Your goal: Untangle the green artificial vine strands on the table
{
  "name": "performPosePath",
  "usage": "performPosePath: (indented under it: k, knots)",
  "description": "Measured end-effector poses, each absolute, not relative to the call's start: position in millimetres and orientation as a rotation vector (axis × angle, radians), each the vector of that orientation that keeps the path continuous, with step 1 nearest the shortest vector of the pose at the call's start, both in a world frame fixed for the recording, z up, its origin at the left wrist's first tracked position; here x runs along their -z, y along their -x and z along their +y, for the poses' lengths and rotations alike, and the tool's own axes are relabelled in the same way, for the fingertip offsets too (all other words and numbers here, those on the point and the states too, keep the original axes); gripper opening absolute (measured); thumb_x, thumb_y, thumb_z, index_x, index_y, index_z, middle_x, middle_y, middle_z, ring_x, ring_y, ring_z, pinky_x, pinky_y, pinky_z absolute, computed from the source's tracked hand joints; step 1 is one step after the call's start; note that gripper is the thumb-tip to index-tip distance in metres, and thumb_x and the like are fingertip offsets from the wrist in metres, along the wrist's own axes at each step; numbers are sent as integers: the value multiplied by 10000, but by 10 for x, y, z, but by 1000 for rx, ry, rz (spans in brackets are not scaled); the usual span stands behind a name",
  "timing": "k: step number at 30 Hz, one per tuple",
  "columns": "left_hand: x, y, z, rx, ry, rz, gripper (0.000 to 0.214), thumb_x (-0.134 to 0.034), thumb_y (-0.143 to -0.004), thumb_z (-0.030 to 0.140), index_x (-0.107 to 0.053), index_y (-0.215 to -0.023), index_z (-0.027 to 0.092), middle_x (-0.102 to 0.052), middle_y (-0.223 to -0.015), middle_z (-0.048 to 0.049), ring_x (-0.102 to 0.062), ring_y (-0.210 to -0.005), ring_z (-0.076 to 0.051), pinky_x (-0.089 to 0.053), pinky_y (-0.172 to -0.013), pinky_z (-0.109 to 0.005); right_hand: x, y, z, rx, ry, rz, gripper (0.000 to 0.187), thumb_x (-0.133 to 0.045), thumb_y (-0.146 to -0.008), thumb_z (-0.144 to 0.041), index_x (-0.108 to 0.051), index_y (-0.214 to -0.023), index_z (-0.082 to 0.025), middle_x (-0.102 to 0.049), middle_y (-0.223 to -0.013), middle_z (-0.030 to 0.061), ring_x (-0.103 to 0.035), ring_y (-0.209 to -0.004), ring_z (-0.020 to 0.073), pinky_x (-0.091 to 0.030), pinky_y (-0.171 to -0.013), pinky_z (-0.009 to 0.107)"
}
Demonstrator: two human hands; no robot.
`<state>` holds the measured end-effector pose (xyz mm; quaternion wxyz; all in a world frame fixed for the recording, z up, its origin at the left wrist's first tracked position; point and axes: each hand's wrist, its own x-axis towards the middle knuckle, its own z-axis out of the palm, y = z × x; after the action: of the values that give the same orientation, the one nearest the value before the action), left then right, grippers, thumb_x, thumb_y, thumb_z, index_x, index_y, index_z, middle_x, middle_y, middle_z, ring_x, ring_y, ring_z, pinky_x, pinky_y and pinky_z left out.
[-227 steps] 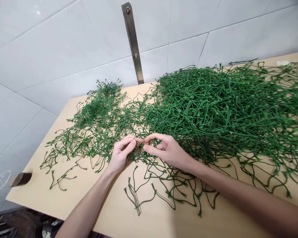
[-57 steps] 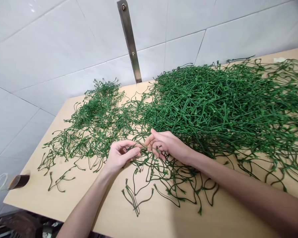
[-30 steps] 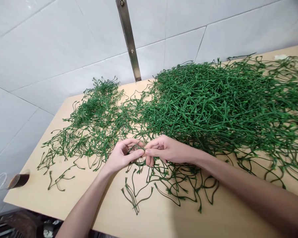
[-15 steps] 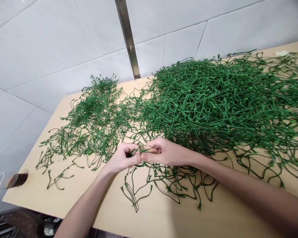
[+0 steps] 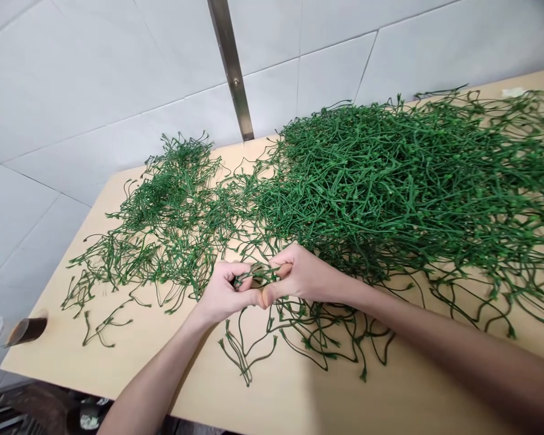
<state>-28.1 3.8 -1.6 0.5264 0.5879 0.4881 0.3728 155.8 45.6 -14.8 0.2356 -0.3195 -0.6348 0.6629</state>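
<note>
My left hand [image 5: 224, 293] and my right hand [image 5: 297, 275] meet over the table, thumb tips touching. Between their curled fingers, both grip a small bunch of thin green stems [image 5: 259, 275], plastic-looking, with knobbed ends. The far fingertips are partly hidden behind the bunch and the thumbs. Just below and right of the hands lie loose green stems [image 5: 321, 341] on the tabletop. A large tangled heap of the same stems [image 5: 390, 175] rises behind my right hand.
A smaller, looser heap of green stems [image 5: 167, 187] spreads across the left of the wooden table [image 5: 163, 368]. A clear cup with dark liquid [image 5: 29, 330] lies or tilts at the left edge. Behind are a tiled wall [image 5: 95, 60] and a metal strip [image 5: 233, 72].
The far fingers have drawn a little apart, exposing more of the held stems between them. My thumbs have shifted slightly down and right, still together. The view has moved slightly.
</note>
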Motion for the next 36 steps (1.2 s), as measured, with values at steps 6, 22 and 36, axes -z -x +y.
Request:
performPosePath:
  k: [6,22,36]
  knots:
    - [18,461,132,-1421,-1241,1401,510,-764,-723,342,-329,-511,182,-325,-432,86,-301,-431,-57,-292,-471,-215,115,-1565,454,-1503,1009,-1740,752,-847,-563,-452,-135,-559,-209,-125,-552,-89,-105,-526,51,-60,-483,258]
    - [80,488,177,-1272,-1278,1367,204,-629,-867,371,-707,-901,185,-615,-751,2,-567,-656,-94,-443,-648,-213,56,-1560,520,-1825,893,-1651,574,-580,-791,-665,-649,-595,-130,-590,-618,33,-404,-440,56,-298,-371,209]
    - [-3,388,130,-1189,-1367,1368,172,-749,-746,321,-686,-752,162,-673,-771,-31,-597,-737,-135,-472,-676,-233,93,-1567,525,-1848,852,-1703,233,-712,-775,-352,-662,-763,-125,-546,-587,-27,-406,-455,44,-319,-383,175]
